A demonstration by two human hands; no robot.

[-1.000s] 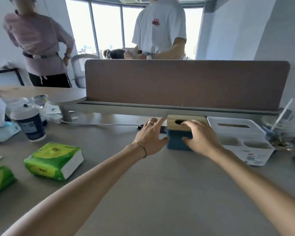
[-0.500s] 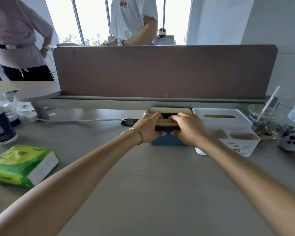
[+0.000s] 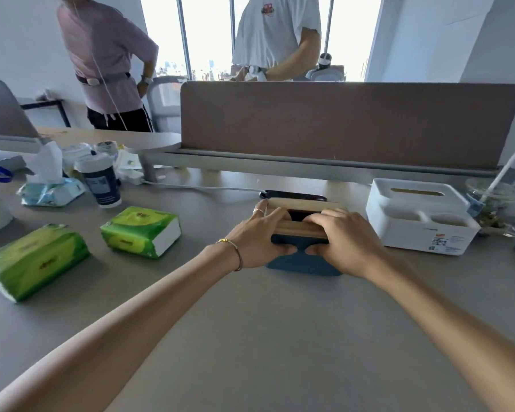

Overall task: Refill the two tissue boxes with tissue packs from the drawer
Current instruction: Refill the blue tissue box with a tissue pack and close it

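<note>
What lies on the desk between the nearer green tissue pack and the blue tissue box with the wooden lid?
Bare grey desk separates green tissue pack from blue box, by the head view.

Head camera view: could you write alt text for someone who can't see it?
Both hands, left and right, grip the wooden lid of a blue tissue box on a grey desk. A white tissue box stands to its right; two green tissue packs lie to the left.

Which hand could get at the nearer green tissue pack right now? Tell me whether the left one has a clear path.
Probably yes, the left hand. Only bare desk lies between it and the nearer green tissue pack, but it grips the blue tissue box and must let go.
</note>
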